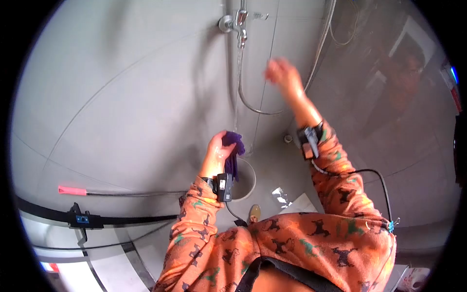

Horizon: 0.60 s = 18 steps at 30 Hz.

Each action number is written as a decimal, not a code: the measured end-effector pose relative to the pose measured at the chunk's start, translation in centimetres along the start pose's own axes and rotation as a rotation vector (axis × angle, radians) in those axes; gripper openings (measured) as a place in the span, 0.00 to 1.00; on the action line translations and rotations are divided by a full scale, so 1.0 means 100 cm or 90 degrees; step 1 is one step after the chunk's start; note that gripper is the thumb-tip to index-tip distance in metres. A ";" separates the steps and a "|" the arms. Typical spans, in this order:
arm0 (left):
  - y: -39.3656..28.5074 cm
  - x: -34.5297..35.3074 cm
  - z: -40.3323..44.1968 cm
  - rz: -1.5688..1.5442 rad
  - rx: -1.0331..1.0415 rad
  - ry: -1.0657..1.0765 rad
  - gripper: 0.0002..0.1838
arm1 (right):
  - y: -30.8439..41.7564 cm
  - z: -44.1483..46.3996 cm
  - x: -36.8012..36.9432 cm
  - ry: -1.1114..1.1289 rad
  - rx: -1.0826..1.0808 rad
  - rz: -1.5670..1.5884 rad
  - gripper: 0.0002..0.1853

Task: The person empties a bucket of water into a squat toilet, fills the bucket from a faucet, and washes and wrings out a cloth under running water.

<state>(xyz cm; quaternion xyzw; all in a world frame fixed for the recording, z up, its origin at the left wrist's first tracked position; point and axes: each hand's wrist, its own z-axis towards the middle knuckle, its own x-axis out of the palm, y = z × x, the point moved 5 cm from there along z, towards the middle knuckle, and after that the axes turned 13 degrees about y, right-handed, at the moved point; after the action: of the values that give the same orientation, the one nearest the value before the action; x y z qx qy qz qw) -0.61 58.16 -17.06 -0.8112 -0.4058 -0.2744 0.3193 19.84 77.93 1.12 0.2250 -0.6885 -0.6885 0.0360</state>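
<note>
My left hand (217, 149) is closed around a wet purple cloth (233, 151), which hangs down over the bucket (254, 177). A thin stream of water (239, 87) runs from the wall tap (241, 33) onto the cloth. My right hand (283, 75) is raised in the air to the right of the tap, apart from it and from the cloth. Motion blurs its fingers, so I cannot make out whether they are open or closed.
A metal hose (318, 53) loops down the wall beside the tap. A pink-ended handle (73, 190) lies to the left. On the floor are a shiny wrapper (280, 195) and my shoe (255, 210). Cables run from the devices on both wrists.
</note>
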 end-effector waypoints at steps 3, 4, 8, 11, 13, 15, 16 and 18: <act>-0.006 0.026 -0.003 -0.029 0.020 -0.110 0.13 | -0.125 -0.067 0.098 0.249 0.305 0.200 0.39; -0.006 0.034 -0.005 -0.023 0.031 -0.110 0.14 | -0.140 -0.083 0.122 0.283 0.357 0.271 0.41; -0.014 0.043 0.007 -0.060 0.065 -0.124 0.14 | -0.142 -0.065 0.187 0.284 0.242 0.524 0.22; -0.047 0.050 0.020 0.032 0.132 0.034 0.20 | -0.034 -0.044 0.168 0.075 -0.163 -0.079 0.11; -0.031 0.049 0.026 -0.042 0.061 0.442 0.20 | -0.015 -0.055 0.192 0.121 -0.180 -0.151 0.13; 0.009 0.014 0.023 0.007 0.087 -0.064 0.20 | -0.082 -0.053 0.189 0.113 0.070 -0.114 0.21; 0.009 0.023 0.017 0.021 0.099 -0.130 0.20 | -0.089 -0.041 0.174 0.157 0.180 -0.049 0.21; -0.001 0.063 -0.008 0.123 0.191 -0.140 0.19 | -0.083 -0.039 0.159 0.151 0.194 -0.099 0.23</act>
<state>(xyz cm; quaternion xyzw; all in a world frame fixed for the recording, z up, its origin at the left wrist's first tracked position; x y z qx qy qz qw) 2.43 60.63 -12.10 -0.8148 -0.3949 -0.0888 0.4150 9.15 69.00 -10.82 0.3597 -0.7561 -0.5460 0.0289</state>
